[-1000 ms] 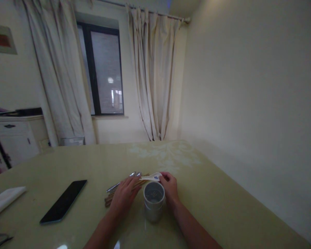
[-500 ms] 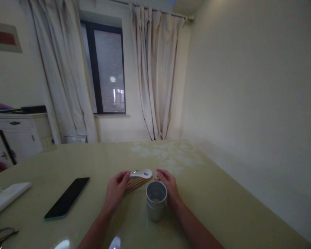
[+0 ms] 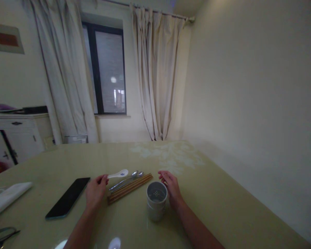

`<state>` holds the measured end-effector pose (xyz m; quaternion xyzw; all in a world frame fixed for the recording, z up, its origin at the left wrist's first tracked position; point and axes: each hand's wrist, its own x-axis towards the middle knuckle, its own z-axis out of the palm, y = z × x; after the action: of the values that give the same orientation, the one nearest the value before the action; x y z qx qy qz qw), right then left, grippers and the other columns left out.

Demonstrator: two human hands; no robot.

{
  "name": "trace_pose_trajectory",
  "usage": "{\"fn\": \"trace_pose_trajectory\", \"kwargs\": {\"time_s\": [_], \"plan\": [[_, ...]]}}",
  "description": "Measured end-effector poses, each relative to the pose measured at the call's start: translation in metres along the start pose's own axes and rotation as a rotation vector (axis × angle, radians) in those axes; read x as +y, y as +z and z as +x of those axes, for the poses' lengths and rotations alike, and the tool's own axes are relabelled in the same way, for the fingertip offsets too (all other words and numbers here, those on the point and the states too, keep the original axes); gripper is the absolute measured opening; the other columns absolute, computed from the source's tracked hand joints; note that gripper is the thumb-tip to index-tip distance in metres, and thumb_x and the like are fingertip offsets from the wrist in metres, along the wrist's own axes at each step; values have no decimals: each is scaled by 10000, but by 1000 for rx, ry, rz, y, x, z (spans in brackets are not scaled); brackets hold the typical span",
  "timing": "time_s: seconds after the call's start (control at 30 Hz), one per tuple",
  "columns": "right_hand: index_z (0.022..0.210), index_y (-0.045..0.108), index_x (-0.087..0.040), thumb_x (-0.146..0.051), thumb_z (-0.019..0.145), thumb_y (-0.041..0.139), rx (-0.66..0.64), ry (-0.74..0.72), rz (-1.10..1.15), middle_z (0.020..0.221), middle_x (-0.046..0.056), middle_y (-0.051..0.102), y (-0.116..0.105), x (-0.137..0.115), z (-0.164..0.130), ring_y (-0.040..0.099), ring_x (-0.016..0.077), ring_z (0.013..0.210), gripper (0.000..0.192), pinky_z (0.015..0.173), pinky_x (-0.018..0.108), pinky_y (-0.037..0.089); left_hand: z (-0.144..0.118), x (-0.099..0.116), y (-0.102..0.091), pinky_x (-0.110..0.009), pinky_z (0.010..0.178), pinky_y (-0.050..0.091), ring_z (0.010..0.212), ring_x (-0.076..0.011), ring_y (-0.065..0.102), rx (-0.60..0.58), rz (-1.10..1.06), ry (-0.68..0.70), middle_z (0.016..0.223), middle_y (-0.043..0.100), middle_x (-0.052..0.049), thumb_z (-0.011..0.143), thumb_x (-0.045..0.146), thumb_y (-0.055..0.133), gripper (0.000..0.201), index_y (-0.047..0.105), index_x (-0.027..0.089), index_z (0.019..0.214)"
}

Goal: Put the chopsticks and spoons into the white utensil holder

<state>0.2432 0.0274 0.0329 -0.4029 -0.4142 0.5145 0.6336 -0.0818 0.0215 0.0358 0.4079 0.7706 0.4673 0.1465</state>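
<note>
My left hand (image 3: 96, 190) pinches the handle of a white soup spoon (image 3: 122, 173), whose bowl bears a small blue mark and points right. Just right of that hand, metal spoons (image 3: 126, 180) lie side by side on the table. A bundle of wooden chopsticks (image 3: 131, 188) rests along their near side. The grey cup (image 3: 157, 204) stands upright, with small holes visible in its bottom. Behind the cup's right side, my right hand (image 3: 170, 185) holds nothing, its fingers loosely bent and apart.
A dark phone (image 3: 67, 199) lies on the table (image 3: 217, 207) to the left. Farther left are a white flat box (image 3: 9, 197) and black-handled scissors (image 3: 2, 233). A wall (image 3: 261, 121) runs along the table's right side.
My left hand has moved left with the soup spoon, away from the chopsticks and metal spoons, which now show fully. My right hand has stayed by the cup.
</note>
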Motion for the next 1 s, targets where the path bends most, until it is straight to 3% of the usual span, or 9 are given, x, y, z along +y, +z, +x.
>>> {"fn": "trace_pose_trajectory", "kwargs": {"time_s": [0.23,0.37,0.6,0.73,0.83,0.9,1.0], "plan": [[823,846,-197,-645,673,867,-21,2,5,740,22,649,1,-3,-3,519,144,661,473,621,251,439,2,-6,6,-326,727,545,907,-308,787,-35,133,42,876,845,-101,917,397,500,378,792,173,1000],[814,844,-194,-654,670,862,-24,-1,3,741,24,647,1,-3,-3,515,148,671,482,624,252,431,1,-10,10,-338,754,533,984,-323,776,-32,234,97,1027,842,-138,959,397,474,395,783,165,1037],[820,843,-198,-638,690,846,-25,-4,-15,746,26,648,0,-2,-4,516,156,677,459,631,260,435,-4,-9,10,-383,804,522,966,-340,752,-23,365,174,1078,802,-185,1002,385,428,431,772,142,1090],[815,843,-197,-642,689,845,-25,-3,-11,742,26,649,0,-1,-3,521,157,676,463,637,264,435,-14,2,10,-381,931,497,1051,-322,705,22,490,361,1134,767,-175,1017,357,433,416,782,142,1085],[784,838,-194,-662,661,853,-23,0,-3,720,26,646,1,0,-2,514,155,656,485,621,266,420,-30,15,16,-379,926,486,1102,-308,672,23,565,532,1174,751,-121,1016,343,474,351,794,204,1061],[784,838,-194,-667,658,852,-24,2,-2,716,26,647,1,1,-1,518,158,658,490,622,270,422,-41,22,22,-373,913,479,1104,-294,665,-49,567,619,1149,747,-92,1008,335,513,297,794,241,1024],[806,842,-199,-655,692,840,-32,1,-13,727,29,654,1,2,-1,527,164,671,470,633,276,435,-54,27,31,-360,928,465,1089,-262,663,-266,543,726,1113,750,-67,1000,324,550,239,781,261,995]]}}
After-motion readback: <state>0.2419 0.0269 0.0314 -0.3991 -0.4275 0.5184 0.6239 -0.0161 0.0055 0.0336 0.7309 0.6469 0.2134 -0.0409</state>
